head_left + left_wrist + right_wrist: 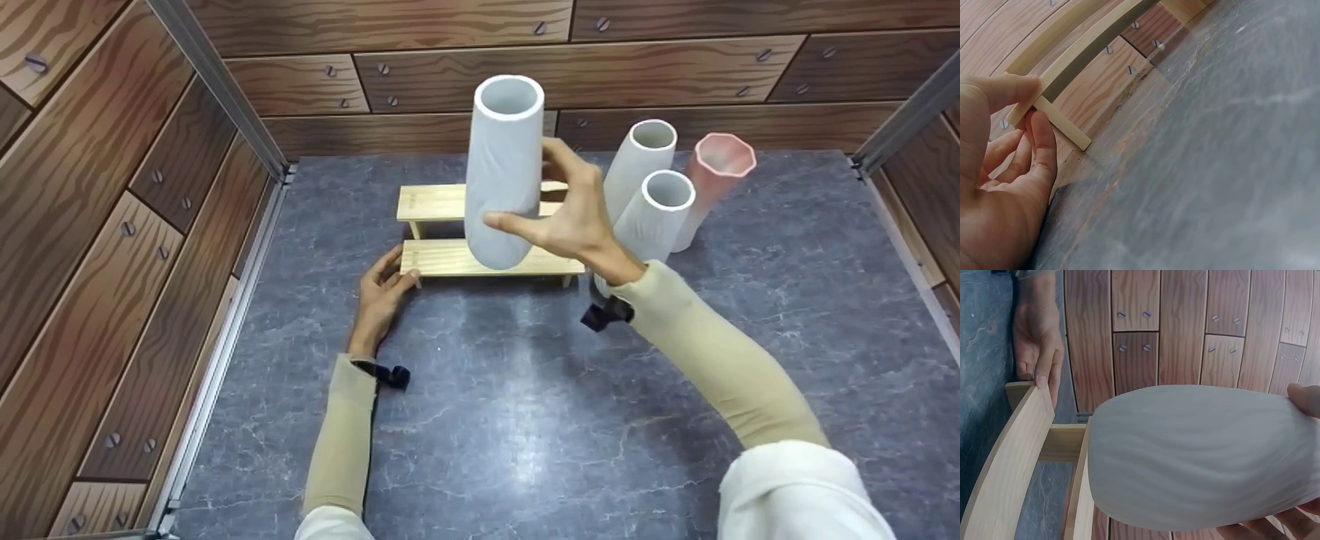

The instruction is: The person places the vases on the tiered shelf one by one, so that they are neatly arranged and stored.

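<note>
My right hand [574, 206] grips a tall white vase [504, 172] by its side, thumb across the front and fingers round the back. The vase is upright, held in front of a two-step wooden stand [431, 259]. In the right wrist view the vase [1196, 455] fills the middle, its rounded base toward the stand [1010, 455]. My left hand [381, 296] holds the left end of the stand's lower step. In the left wrist view, the thumb of that hand [1010, 163] lies on the board [1086, 48] and the fingers curl beneath it.
Right of the stand are two more white vases [641, 161] [651, 217], the nearer partly hidden by my right wrist. A pink vase [712, 187] with an angular rim stands beside them. Wood-patterned walls [465, 75] enclose the dark marbled surface [480, 420] at back and sides.
</note>
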### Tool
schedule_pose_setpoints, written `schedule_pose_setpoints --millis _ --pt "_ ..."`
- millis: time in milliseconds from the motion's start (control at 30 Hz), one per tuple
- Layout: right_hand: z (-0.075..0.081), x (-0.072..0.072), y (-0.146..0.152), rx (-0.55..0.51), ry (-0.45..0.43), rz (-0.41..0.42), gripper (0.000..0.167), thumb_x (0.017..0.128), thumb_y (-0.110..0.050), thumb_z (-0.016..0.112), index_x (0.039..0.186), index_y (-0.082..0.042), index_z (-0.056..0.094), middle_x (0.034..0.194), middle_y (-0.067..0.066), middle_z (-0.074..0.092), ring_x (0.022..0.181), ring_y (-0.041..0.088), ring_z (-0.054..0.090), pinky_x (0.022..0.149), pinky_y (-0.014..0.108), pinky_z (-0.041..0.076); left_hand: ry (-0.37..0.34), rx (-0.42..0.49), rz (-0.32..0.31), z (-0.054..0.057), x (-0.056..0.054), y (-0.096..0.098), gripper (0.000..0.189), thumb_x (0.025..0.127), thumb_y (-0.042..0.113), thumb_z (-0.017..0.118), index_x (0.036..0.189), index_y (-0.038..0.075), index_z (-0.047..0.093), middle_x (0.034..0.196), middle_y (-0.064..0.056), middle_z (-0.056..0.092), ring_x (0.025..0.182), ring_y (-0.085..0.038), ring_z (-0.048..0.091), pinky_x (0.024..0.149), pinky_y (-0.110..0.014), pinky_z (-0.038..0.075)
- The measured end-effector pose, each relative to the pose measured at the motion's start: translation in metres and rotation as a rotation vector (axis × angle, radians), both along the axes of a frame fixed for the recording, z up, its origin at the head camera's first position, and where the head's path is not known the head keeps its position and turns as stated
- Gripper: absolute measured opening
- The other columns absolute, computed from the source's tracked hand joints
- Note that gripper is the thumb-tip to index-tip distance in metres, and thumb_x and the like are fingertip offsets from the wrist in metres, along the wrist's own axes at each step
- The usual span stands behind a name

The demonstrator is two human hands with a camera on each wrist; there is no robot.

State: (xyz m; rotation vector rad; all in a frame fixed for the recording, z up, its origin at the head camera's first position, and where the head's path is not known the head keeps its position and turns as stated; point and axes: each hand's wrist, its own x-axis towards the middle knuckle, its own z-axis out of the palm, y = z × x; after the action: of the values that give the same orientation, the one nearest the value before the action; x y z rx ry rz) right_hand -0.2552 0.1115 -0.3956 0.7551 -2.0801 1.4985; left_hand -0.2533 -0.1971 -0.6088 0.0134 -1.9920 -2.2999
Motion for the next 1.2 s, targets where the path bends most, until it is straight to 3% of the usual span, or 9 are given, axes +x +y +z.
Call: schedule_pose_setpoints --millis 300,533,867,1067,1200 --pt "0.001 -0.032 -0.028 -0.016 -0.027 0.01 0.086 0.063 -0.033 0.105 0.136 -0.007 0.068 0.122 0.006 0.078 0.105 0.019 0.074 0.088 0.035 0.063 -0.017 -0.021 0.012 0.0 -0.002 -0.001 0.062 0.098 0.003 0.077 0.155 0.0 0.053 0.147 -0.025 0.059 0.122 -0.023 0.065 0.09 -0.021 0.059" --pt "0.001 -0.055 -0.05 -0.024 -0.054 0.005 0.089 0.064 -0.035 0.104 0.139 -0.005 0.066 0.125 0.01 0.076 0.108 0.021 0.073 0.09 0.036 0.063 -0.001 0.002 0.01 -0.001 -0.003 0.0 0.061 0.097 0.001 0.077 0.154 -0.001 0.055 0.147 -0.026 0.06 0.121 -0.023 0.066 0.091 -0.023 0.06" --pt "-0.007 -0.077 -0.077 -0.013 -0.101 -0.019 0.09 0.067 -0.04 0.103 0.14 -0.008 0.064 0.124 0.01 0.075 0.107 0.017 0.074 0.09 0.029 0.064 -0.002 -0.016 0.016 0.0 0.005 -0.008 0.062 0.098 0.002 0.077 0.155 0.0 0.053 0.148 -0.026 0.059 0.116 -0.019 0.068 0.088 -0.024 0.061" --pt "-0.007 -0.088 -0.08 0.026 -0.067 -0.105 0.088 0.067 -0.045 0.1 0.139 -0.009 0.066 0.126 0.005 0.077 0.11 0.014 0.072 0.095 0.027 0.057 0.006 0.007 0.007 0.002 0.002 -0.002 0.063 0.097 0.001 0.077 0.155 -0.002 0.052 0.147 -0.028 0.058 0.113 -0.017 0.069 0.088 -0.024 0.061" --pt "-0.009 -0.091 -0.079 0.015 -0.086 -0.111 0.087 0.068 -0.043 0.1 0.14 -0.009 0.065 0.126 0.005 0.076 0.11 0.015 0.072 0.096 0.027 0.057 0.0 0.004 -0.006 0.001 0.001 0.001 0.063 0.098 0.0 0.076 0.156 -0.002 0.051 0.148 -0.027 0.058 0.113 -0.016 0.069 0.087 -0.023 0.06"
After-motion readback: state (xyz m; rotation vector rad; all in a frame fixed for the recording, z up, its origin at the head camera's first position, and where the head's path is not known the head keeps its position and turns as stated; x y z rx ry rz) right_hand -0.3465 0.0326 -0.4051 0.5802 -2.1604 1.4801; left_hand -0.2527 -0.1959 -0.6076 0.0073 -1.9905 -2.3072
